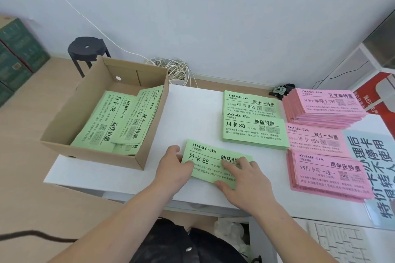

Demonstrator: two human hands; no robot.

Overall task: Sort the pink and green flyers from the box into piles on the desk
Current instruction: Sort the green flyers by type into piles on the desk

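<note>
**Both hands on one green flyer, lower centre**

The fingers (243, 163) of our right hand (248, 181) lie nearly straight across the right half of the green flyer (211, 162), with the thumb at its near edge. They press it rather than clasp it. Our left hand (173, 165) grips the flyer's left edge, thumb on top and fingers curled at the corner. We cannot tell whether it is one sheet or several.

It lies flat on the white desk (192, 113). We judge it thin paper: light, floppy, easily creased, apt to slide. The short edges look the best hold.

At upper left the box (149, 134) holds more green flyers (102, 121). Green piles (254, 132) and pink piles (324, 104) sit to the right.
</note>
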